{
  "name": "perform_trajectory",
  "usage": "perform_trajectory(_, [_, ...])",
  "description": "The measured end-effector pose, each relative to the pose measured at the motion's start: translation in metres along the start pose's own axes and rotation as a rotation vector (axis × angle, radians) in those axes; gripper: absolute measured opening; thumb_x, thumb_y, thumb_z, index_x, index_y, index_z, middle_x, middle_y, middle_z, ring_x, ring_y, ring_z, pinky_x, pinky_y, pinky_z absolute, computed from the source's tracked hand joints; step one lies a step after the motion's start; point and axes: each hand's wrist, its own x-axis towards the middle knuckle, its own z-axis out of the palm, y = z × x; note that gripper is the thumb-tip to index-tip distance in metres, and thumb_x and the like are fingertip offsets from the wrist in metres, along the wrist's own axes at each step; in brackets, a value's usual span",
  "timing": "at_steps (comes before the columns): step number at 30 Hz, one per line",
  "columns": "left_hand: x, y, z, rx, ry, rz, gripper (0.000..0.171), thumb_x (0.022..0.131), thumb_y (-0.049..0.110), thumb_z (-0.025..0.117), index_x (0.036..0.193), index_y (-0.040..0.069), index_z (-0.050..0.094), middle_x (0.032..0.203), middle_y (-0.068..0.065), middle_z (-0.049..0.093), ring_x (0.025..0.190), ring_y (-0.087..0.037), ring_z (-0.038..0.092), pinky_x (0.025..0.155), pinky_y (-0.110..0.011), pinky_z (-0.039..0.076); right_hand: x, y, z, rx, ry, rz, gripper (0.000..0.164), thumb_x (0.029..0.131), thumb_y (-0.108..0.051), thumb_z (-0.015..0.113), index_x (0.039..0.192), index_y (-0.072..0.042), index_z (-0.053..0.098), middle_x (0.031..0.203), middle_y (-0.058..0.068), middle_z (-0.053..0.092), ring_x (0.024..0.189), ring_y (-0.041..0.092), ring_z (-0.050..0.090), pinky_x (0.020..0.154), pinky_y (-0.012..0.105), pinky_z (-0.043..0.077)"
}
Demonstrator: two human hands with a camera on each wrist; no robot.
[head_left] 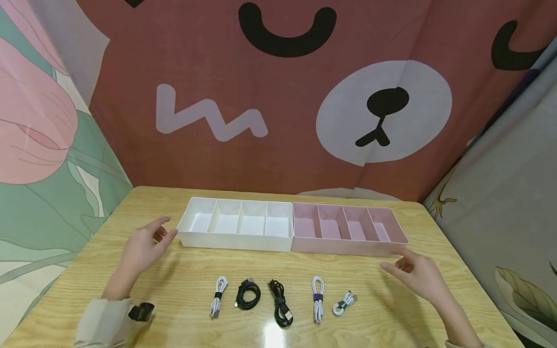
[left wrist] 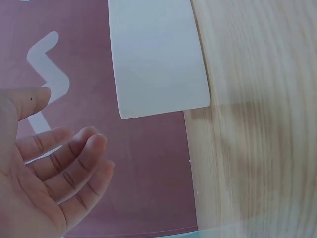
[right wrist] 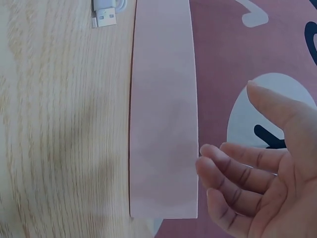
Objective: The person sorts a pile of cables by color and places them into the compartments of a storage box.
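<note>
Hands (head_left: 142, 245) (head_left: 418, 274) hover loosely bent beside white tray (head_left: 235, 242) and pink tray (head_left: 344, 246).

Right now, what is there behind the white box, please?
Behind the white box, a narrow strip of the wooden table shows, then the reddish-brown printed cloth. The table surface right behind the box's back wall is covered from sight.

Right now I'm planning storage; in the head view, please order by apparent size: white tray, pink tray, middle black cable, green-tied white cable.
1. White tray and pink tray: too alike to rank.
2. Middle black cable.
3. Green-tied white cable.
</note>
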Motion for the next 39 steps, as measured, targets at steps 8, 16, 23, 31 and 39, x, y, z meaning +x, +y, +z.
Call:
perform_trajectory(8, [0.001, -0.006, 0.002, -0.052, -0.005, -0.038, 0.034, 0.084, 0.012, 0.065, 0.111, -0.007, 0.057, 0.063, -0.002, 0.057, 0.05, -0.005, 0.044, 0.043, -0.023, 0.037, -0.002, -0.002, -0.001, 0.144, -0.111, 0.096, 0.044, 0.085, -0.03, 0.064, 0.115, 0.002, 0.056, 0.064, 0.004, 0.062, 0.054, 0.015, 0.057, 0.049, 0.024, 0.044])
perform_trajectory(16, [0.002, -0.013, 0.001, -0.212, -0.183, -0.229, 0.053, 0.093, 0.024, 0.054, 0.129, -0.012, 0.04, 0.071, -0.016, 0.064, 0.053, -0.019, 0.059, 0.04, -0.024, 0.043, -0.004, -0.004, -0.002, 0.273, -0.169, 0.127, 0.045, 0.087, -0.026, 0.062, 0.119, 0.005, 0.052, 0.069, 0.009, 0.064, 0.055, 0.019, 0.059, 0.05, 0.025, 0.048])
perform_trajectory(23, [0.003, -0.021, 0.004, -0.478, -0.295, -0.431, 0.059, 0.096, 0.028, 0.048, 0.132, -0.016, 0.031, 0.085, -0.024, 0.064, 0.066, -0.025, 0.065, 0.059, -0.032, 0.056, -0.004, -0.007, -0.004, 0.315, -0.203, 0.139, 0.048, 0.088, -0.026, 0.062, 0.121, 0.007, 0.049, 0.072, 0.011, 0.065, 0.056, 0.019, 0.06, 0.05, 0.026, 0.049])
perform_trajectory(31, [0.005, -0.037, 0.013, -0.687, -0.348, -0.513, 0.066, 0.095, 0.033, 0.049, 0.131, -0.018, 0.029, 0.09, -0.023, 0.064, 0.071, -0.023, 0.066, 0.064, -0.033, 0.056, -0.005, -0.009, -0.004, 0.327, -0.205, 0.135, 0.048, 0.088, -0.026, 0.061, 0.122, 0.006, 0.049, 0.074, 0.012, 0.065, 0.058, 0.02, 0.06, 0.051, 0.026, 0.05])
perform_trajectory(39, [0.004, -0.075, 0.04, -0.763, -0.354, -0.528, 0.088, 0.083, 0.054, 0.056, 0.133, -0.014, 0.031, 0.084, -0.009, 0.067, 0.072, -0.021, 0.067, 0.065, -0.034, 0.056, -0.008, -0.011, -0.003, 0.326, -0.192, 0.118, 0.046, 0.088, -0.024, 0.062, 0.121, 0.006, 0.05, 0.076, 0.012, 0.065, 0.057, 0.016, 0.06, 0.05, 0.026, 0.049])
